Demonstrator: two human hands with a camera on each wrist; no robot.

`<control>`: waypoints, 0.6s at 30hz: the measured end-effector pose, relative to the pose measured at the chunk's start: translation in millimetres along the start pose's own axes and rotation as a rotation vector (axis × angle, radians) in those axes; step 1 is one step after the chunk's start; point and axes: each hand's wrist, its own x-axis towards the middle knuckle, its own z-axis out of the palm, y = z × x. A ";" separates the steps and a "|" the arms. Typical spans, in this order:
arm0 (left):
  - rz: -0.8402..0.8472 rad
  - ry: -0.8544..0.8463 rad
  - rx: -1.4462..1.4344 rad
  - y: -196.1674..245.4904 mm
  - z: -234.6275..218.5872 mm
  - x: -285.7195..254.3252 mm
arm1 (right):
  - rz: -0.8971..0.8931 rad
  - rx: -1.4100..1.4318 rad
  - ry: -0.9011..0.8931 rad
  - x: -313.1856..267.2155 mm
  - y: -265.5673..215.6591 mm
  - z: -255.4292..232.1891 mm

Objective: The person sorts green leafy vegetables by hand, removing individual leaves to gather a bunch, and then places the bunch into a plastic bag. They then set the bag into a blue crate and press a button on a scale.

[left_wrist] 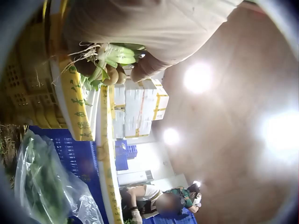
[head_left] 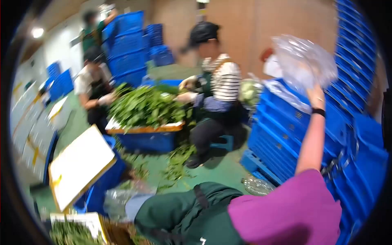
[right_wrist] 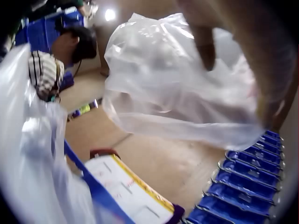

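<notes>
Two hands busy: right hand (head_left: 315, 98) stretched out to 2 o'clock in head view, thumb and fingers pinching the lower edge of a clear plastic bag (head_left: 302, 59); exact fingertip placement blurred in both views. Bag hangs puffed and creased above the blue crate stack (head_left: 271, 136) at 3 o'clock, loose plastic film (head_left: 288, 96) lying on top, nested blue crates (head_left: 355, 53) beyond at 2 o'clock. Left hand (left_wrist: 149, 25), at 12 o'clock in left wrist view, has fingers curled round a bunch of rooted green stems (left_wrist: 119, 55), roots poking out toward 10 o'clock; yellow-taped foam box (left_wrist: 83, 112) just beyond, contact can't be told. Bagged greens (left_wrist: 42, 179) at 8 o'clock. Risks, my judgement: edge-only pinch on slick film could let the bag slip; film may cling to other sheets, so several could come away together; a crate rim could snag and tear it on a sideways pull. Left side: attention on the far reach might loosen the grip and shed stems, or overtighten and bruise them; stray roots could catch on the box edge. Whether the bag's mouth is parted: can't tell.
</notes>
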 end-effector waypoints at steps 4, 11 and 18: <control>-0.460 0.295 -0.588 137.8 7.0 -51.5 | -0.168 -0.089 -0.259 7.6 -24.8 12.1; -0.017 0.555 -0.989 165.2 -37.0 -58.5 | -0.434 1.101 -0.166 -43.9 -269.0 -101.1; -0.340 0.604 -1.420 115.4 -41.9 -73.8 | -0.994 1.601 -1.382 -320.2 -523.2 -160.7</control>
